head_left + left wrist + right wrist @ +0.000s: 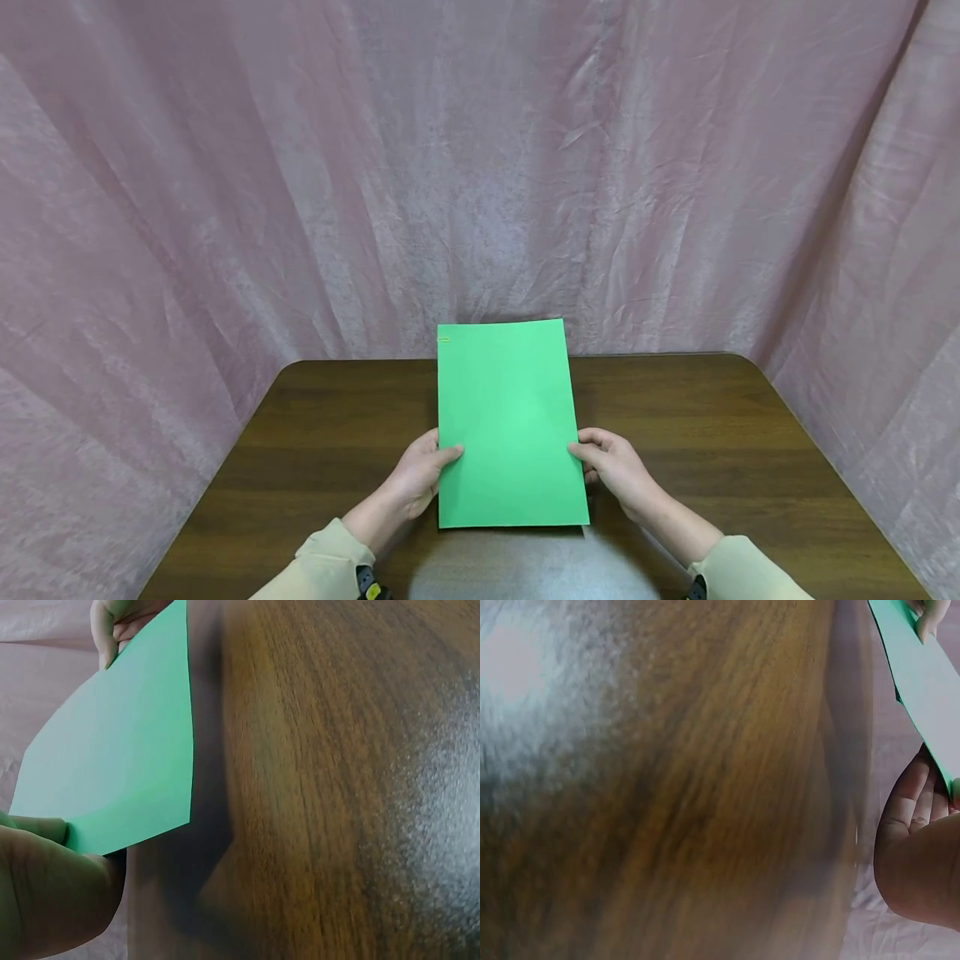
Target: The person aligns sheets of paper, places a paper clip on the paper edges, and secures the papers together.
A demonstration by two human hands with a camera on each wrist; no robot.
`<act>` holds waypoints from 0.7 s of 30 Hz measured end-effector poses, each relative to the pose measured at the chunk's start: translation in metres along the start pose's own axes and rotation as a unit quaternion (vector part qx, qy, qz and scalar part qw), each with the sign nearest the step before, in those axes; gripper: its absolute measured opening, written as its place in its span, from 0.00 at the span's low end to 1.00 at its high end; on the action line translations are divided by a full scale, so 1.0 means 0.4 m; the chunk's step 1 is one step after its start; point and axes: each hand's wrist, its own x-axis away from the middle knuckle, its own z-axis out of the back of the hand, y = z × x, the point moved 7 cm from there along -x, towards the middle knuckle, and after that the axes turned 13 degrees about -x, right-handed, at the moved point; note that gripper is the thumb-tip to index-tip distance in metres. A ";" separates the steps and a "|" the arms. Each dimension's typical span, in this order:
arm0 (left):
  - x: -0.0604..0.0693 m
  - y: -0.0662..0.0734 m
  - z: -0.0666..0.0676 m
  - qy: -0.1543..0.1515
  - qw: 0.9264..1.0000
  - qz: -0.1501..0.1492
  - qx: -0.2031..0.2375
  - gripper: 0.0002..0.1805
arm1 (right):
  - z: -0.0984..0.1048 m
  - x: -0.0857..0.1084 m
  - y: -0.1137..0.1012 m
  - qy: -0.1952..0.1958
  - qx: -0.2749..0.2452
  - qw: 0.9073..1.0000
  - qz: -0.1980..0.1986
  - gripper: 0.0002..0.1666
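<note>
A plain green sheet of paper [510, 417] is held up above the table, its face toward the head camera. Near its top left corner sits a small yellow strip [444, 340], perhaps a paper clip. My left hand [422, 473] grips the left edge low down, thumb on the front and fingers behind. At the right edge my right hand [617, 468] pinches the sheet the same way. The left wrist view shows the green sheet [124, 742] bowed slightly between both hands. Fingers behind the sheet are partly hidden.
The brown wooden table [337, 442] has rounded far corners. Pink curtains [487, 167] hang behind it and along both sides. In the left wrist view, the paper's shadow falls on the wooden tabletop [315, 787].
</note>
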 end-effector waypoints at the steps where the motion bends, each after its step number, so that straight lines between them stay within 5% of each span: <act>1: -0.001 0.000 0.000 0.000 1.000 0.001 0.000 0.23 | 0.000 0.000 0.002 -0.001 -0.003 1.000 -0.001 0.18; 11: -0.002 0.009 0.006 -0.046 0.999 0.003 -0.001 0.25 | 0.007 0.002 0.010 0.018 -0.008 1.000 -0.012 0.17; 21: -0.027 0.008 0.026 -0.040 0.998 0.021 -0.038 0.26 | 0.009 -0.009 0.010 0.041 0.015 0.999 -0.013 0.16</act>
